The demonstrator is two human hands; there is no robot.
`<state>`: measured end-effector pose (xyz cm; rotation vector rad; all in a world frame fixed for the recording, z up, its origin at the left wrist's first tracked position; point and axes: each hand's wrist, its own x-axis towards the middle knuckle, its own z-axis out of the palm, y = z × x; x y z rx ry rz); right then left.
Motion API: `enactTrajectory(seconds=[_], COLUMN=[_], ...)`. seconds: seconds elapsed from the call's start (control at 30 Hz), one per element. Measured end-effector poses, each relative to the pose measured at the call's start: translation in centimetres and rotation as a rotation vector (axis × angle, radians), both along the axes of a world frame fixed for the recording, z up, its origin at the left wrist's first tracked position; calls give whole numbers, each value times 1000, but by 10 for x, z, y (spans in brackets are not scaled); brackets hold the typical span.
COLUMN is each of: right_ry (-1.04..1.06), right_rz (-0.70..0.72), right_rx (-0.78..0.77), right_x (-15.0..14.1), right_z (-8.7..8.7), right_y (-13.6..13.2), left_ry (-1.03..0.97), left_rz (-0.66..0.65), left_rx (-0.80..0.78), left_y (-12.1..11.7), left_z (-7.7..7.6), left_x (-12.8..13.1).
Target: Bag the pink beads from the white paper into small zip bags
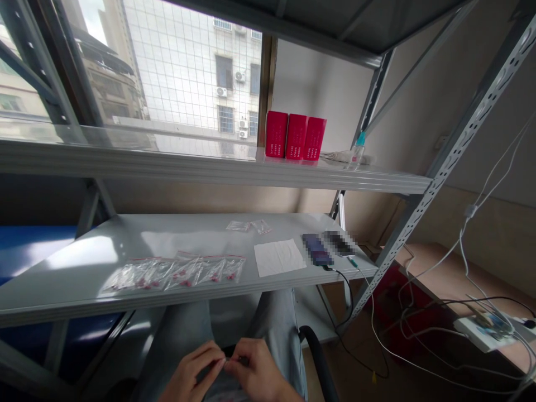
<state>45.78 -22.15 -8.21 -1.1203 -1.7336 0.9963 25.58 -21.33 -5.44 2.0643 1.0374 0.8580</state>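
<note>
Low in the view, over my lap, my left hand (195, 369) and my right hand (255, 368) meet fingertip to fingertip. Both are closed in a pinch around something tiny and pale, too small to make out. Below them, at the bottom edge, a bit of clear plastic with a pinkish spot shows, mostly cut off. Ahead on the shelf lies a row of clear zip bags (180, 272) with small reddish-pink pieces inside. Two flat clear bags (238, 225) lie farther back. A white tissue (280, 257) is spread to the right of the row.
Two phones, one bluish (317, 249) and one dark (340, 243), lie right of the tissue with cables attached. On the upper shelf (188, 162) stand three red boxes (296, 137) and a teal-capped bottle (358, 149). A power strip (483, 330) with tangled cables is at right.
</note>
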Motion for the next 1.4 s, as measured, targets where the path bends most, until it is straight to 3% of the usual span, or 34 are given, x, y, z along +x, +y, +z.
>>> enactTrajectory(seconds=[0.17,0.27,0.33,0.4,0.43,0.5,0.57,0.63,0.73,0.97,1.3,1.4], right_ry=[26,14,17,33,45,3,-172,-379,-623,-721,-772,-794], right_rz=[33,44,-7,-190,-356,-714,-967,-1071,-970,-884,-855,-857], right_rx=[8,17,46,117,170,304,394,315,166,144,136,63], right_x=[4,4,21,64,96,174,255,320,371,380,381,377], right_z=[9,17,26,37,43,54,60,60,54,40,42,45], right_y=[2,7,13,23,30,47,65,84,105,115,112,113], left_ry=[-38,-21,-27,-69,-96,-141,-168,-184,-191,-188,-237,-239], left_rz=[71,96,133,209,255,339,402,426,388,355,375,364], left_rx=[-29,-39,-44,-71,-95,-151,-196,-229,-267,-319,-309,-315], left_y=[-3,-3,1,7,11,18,22,24,22,23,24,25], left_z=[-8,0,8,13,15,18,19,19,19,6,2,0], left_x=[7,9,4,-8,-16,-32,-45,-50,-45,-41,-49,-49])
